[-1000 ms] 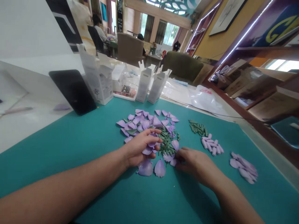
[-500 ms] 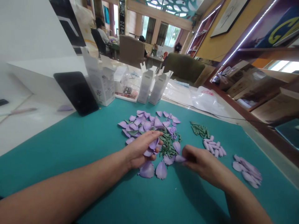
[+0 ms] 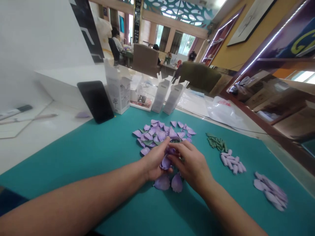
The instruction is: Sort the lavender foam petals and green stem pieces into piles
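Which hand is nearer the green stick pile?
Right. The right hand is to the left of the green stick pile, with a gap between; the left hand is farther left.

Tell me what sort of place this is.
Likely a shared craft workroom: purple petals are spread on a teal mat, open cartons stand behind, and people sit at tables beyond.

Held petals (image 3: 165, 163) partly behind fingers (image 3: 177, 148)

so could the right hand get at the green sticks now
Probably yes: only green mat seems to lie between the right hand and the green sticks, though its fingers are at the purple petals in the left hand.
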A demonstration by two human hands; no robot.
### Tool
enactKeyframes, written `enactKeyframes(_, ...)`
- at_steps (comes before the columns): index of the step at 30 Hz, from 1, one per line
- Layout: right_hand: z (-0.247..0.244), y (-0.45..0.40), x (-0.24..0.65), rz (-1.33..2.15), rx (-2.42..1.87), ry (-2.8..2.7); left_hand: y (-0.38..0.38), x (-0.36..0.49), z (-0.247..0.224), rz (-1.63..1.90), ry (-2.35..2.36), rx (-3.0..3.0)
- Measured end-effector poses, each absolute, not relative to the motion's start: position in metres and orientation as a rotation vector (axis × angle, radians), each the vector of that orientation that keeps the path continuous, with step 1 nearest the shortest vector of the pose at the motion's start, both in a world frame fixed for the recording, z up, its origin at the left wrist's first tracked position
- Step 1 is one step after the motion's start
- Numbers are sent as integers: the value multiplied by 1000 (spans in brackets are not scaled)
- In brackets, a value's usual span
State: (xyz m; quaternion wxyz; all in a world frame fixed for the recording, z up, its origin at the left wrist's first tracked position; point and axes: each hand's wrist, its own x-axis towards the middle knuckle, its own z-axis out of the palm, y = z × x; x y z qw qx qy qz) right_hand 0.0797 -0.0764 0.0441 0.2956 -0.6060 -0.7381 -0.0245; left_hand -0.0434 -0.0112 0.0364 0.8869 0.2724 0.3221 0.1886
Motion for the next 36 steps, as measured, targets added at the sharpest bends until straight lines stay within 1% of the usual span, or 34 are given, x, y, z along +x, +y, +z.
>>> enactKeyframes(4, 43, -75, 84, 124, -1603, -1784, -8, -46, 38, 450, 608, 530)
enactKeyframes(6, 41, -76, 87, 276, -1603, -1632, -6, -47, 39, 508, 606, 525)
enactKeyframes(12, 31, -73, 72, 993, -1477, -1137, 3, -47, 42, 743, 657, 546)
enactKeyframes(15, 29, -67, 56, 1212, -1373, -939, 6, -47, 44, 853, 676, 602)
enactKeyframes(19, 24, -60, 39, 1254, -1301, -771, 5, -49, 45, 903, 739, 703)
enactKeyframes(25, 15, -54, 26, 1354, -1246, -679, -4, -51, 39, 805, 867, 975)
enactKeyframes(31, 21, -54, 26, 1312, -1123, -649, -10, -50, 35, 849, 781, 1165)
enactKeyframes(36, 28, -56, 31, 1345, -1111, -659, -14, -52, 36, 786, 742, 1245)
